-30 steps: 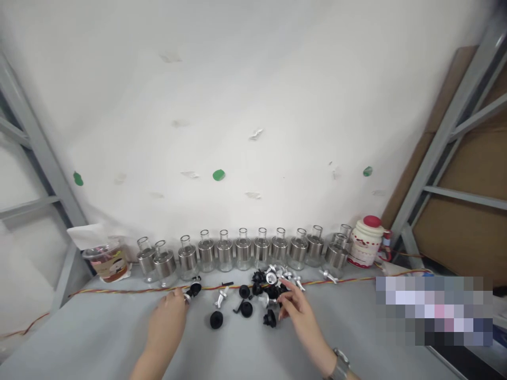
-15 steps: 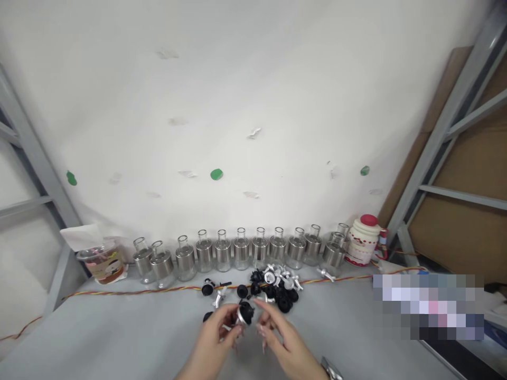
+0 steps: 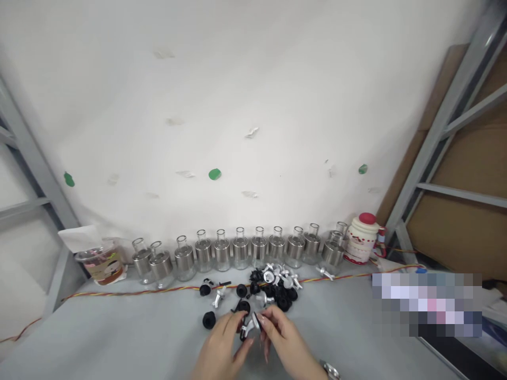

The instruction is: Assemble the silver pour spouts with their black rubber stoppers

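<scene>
Between my two hands is a silver-and-black pourer spout (image 3: 250,327), its round flange towards the right and its narrow silver end towards the left. My left hand (image 3: 222,345) has thumb and fingers closed around the narrow end. On the flange side, my right hand (image 3: 285,340) pinches the rim with thumb and fingertips. Just beyond my fingers lies a black round stopper (image 3: 243,306), and another black stopper (image 3: 208,320) rests left of my left hand. A pile of black stoppers (image 3: 283,302) and silver spouts (image 3: 288,281) lies ahead, to the right.
Several glass bottles with metal bands (image 3: 240,247) stand along the wall. A cup of brown drink (image 3: 105,266) is at the left, a red-and-white jar (image 3: 361,240) at the right. A twisted red-yellow cable (image 3: 158,290) crosses the grey table (image 3: 119,332).
The spout has been turned so its flange faces right. My right hand has moved in from beside it and taken hold. The black stopper at the left is now more exposed.
</scene>
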The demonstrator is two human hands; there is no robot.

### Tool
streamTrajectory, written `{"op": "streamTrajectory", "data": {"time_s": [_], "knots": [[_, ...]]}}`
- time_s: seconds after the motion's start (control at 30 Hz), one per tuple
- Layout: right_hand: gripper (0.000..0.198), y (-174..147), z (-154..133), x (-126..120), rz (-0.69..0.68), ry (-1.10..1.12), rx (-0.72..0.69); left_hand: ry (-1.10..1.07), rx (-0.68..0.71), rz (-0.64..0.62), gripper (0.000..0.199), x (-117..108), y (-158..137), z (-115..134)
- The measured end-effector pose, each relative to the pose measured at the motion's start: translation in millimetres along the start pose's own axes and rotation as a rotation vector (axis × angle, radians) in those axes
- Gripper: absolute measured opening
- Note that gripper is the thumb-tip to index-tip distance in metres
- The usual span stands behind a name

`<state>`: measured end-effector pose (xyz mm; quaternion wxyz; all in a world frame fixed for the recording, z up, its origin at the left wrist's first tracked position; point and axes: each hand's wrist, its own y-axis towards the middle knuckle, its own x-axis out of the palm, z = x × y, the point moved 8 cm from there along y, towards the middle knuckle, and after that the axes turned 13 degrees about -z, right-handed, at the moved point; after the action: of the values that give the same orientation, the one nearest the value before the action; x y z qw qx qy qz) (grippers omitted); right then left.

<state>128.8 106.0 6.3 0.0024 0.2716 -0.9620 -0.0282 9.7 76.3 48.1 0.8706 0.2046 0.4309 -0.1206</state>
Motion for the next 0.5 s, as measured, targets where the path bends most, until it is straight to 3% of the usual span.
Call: {"op": "streamTrajectory", "data": {"time_s": [0.23, 0.4, 0.5], "knots": [[0.029, -1, 1, 4, -0.017, 0.018, 0.004, 0.226, 0.154, -0.022, 0.038, 2, 1, 10], [0.029, 0, 4, 2, -0.008, 0.034, -0.017, 0.184, 0.202, -0.065, 0.039, 2, -1, 17], [0.033, 3, 0, 0, 0.005, 0.079, -0.023, 0.068, 0.109, -0.056, 0.037, 0, -1, 10]]}}
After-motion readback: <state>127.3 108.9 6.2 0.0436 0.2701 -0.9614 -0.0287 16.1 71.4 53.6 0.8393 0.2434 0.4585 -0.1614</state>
